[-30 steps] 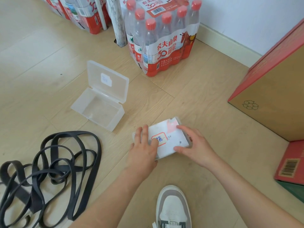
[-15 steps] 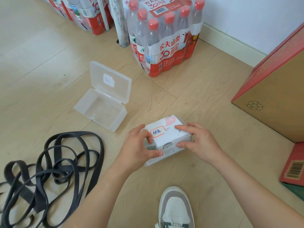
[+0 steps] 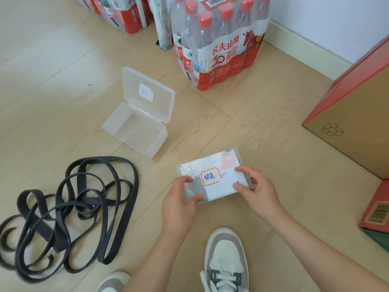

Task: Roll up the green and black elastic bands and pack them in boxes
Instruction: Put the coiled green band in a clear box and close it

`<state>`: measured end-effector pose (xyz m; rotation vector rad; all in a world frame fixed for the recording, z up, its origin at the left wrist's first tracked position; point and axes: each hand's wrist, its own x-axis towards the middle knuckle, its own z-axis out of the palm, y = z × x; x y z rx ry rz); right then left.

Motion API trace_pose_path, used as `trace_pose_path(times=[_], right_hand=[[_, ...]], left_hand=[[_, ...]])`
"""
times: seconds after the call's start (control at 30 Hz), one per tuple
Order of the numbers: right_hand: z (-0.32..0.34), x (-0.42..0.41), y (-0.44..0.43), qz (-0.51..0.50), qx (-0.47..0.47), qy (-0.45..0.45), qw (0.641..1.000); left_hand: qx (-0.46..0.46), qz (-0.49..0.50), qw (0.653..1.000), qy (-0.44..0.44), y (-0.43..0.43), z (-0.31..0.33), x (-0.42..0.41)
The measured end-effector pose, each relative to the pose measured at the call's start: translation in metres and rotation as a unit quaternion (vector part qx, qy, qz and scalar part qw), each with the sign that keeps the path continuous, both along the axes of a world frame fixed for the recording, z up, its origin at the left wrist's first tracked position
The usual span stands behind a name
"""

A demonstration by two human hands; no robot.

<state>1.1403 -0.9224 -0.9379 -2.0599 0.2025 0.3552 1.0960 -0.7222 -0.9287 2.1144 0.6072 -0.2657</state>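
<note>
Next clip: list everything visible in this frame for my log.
closed box: one, translucent with a white label, centre
open box: one, clear, lid up, left of centre, looks empty
black bands: one tangle, count unclear, floor at left
bottle packs: two, clear with red wrap, top
pole: one, grey, between the packs
carton: one, brown and red, right
barcode box: one, red, lower right edge
shoes: two, grey and white, bottom
left hand: grips the closed box's left end
right hand: grips its right end
</note>
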Motion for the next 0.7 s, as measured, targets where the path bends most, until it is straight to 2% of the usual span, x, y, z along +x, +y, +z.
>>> trace_pose_path(times=[0.07,0.13,0.2,0.23,0.33,0.47,0.57,0.7], right_hand=[[-0.002,-0.004,0.003,-0.008,-0.031,-0.016,0.999],[-0.001,-0.004,0.005,0.004,-0.141,-0.076,0.987],[-0.001,-0.003,0.008,0.063,-0.283,-0.178,0.940],[0.000,-0.002,0.012,0.098,-0.321,-0.219,0.916],[-0.004,-0.011,0.030,0.193,-0.343,-0.305,0.867],[-0.017,-0.023,0.037,0.280,-0.394,-0.277,0.830],[-0.022,-0.023,0.034,0.303,-0.435,-0.242,0.812],[-0.024,-0.005,0.028,0.274,-0.455,-0.195,0.824]], left_hand=[[0.012,-0.020,0.999,-0.033,0.001,-0.001,0.008],[0.019,-0.020,0.998,-0.060,0.004,-0.002,0.020],[0.085,-0.021,0.994,-0.063,0.004,-0.001,0.027],[0.113,-0.025,0.992,-0.055,0.002,-0.001,0.027],[0.137,-0.063,0.988,-0.036,-0.006,-0.001,0.016],[0.164,-0.082,0.982,-0.051,-0.005,-0.004,0.017],[0.178,-0.110,0.974,-0.086,-0.012,-0.006,0.027],[0.265,-0.226,0.923,-0.161,-0.035,-0.015,0.041]])
